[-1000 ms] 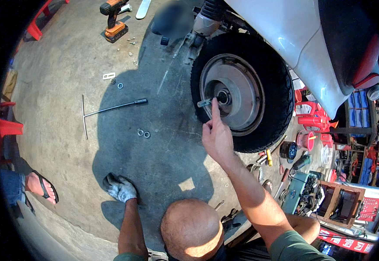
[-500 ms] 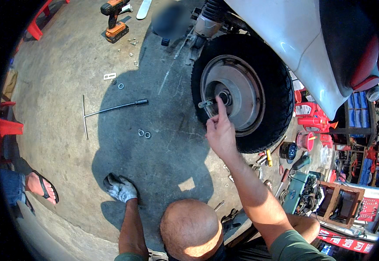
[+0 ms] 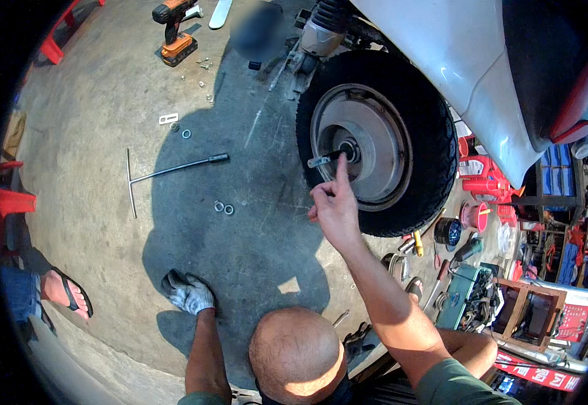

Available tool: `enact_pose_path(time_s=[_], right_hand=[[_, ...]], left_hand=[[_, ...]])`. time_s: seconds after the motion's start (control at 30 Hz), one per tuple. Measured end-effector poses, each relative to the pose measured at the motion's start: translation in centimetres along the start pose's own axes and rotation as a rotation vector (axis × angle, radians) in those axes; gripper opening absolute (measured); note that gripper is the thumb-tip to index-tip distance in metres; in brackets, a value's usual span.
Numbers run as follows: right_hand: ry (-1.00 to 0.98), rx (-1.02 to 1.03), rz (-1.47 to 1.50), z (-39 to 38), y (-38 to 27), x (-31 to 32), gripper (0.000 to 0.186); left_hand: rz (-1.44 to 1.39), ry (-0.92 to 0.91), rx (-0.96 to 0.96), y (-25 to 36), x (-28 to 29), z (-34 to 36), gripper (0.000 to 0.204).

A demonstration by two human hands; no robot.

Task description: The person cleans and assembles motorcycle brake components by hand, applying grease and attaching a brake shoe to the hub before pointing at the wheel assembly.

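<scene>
My bare right hand (image 3: 334,206) is at the wheel (image 3: 392,152) of a white scooter. Its index finger stretches to the hub opening (image 3: 349,150), while the other fingers bend away from it, apart and empty. Beside that fingertip, a short dark rod with a silvery end (image 3: 319,161) sticks out from the hub; whether the finger touches it I cannot tell. Low on the left, over the shaded concrete, is my left hand (image 3: 191,295) in a pale glove with dark fingers. These fingers are curled together, and what they hold, if anything, is hidden.
A T-handle socket wrench (image 3: 172,171), two metal rings (image 3: 224,208) and an orange cordless drill (image 3: 175,40) lie on the floor. A person's sandalled foot (image 3: 69,293) is at far left. Red containers (image 3: 481,177) and a teal toolbox (image 3: 461,297) stand right of the wheel.
My right hand has drawn down and slightly left, its index fingertip lower by the hub and its other fingers looser. The left hand has hardly moved.
</scene>
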State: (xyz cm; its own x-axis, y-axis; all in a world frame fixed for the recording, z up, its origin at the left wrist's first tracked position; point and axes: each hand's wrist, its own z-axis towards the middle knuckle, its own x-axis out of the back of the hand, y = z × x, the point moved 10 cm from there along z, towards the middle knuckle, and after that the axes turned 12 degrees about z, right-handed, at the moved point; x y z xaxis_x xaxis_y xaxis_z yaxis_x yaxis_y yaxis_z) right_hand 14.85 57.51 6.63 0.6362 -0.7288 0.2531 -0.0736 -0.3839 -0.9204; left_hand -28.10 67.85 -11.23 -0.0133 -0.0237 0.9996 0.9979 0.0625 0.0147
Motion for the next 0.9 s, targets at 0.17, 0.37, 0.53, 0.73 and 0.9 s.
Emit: enact_pose_path(time_s=[0.17,0.37,0.53,0.73,0.9], right_hand=[[-0.084,0.016,-0.104,-0.8,0.1,-2.4,0.083],[0.019,-0.060,0.178,-0.4,-0.2,-0.9,0.084],[-0.010,-0.099,0.161,0.4,-0.5,-2.1,0.084],[-0.032,-0.168,0.351,-0.6,0.4,-2.2,0.086],[0.066,-0.375,1.152,0.7,1.0,-2.0,0.045]], left_hand=[[0.003,0.030,-0.016,-0.1,0.0,0.1,0.054],[0.034,0.019,-0.001,-0.6,-0.7,-0.1,0.055],[0.028,0.016,-0.016,-0.7,-1.2,-0.1,0.055],[0.034,-0.020,-0.001,-0.5,-1.0,0.1,0.055],[0.048,0.048,-0.034,-0.5,-0.7,-0.1,0.056]])
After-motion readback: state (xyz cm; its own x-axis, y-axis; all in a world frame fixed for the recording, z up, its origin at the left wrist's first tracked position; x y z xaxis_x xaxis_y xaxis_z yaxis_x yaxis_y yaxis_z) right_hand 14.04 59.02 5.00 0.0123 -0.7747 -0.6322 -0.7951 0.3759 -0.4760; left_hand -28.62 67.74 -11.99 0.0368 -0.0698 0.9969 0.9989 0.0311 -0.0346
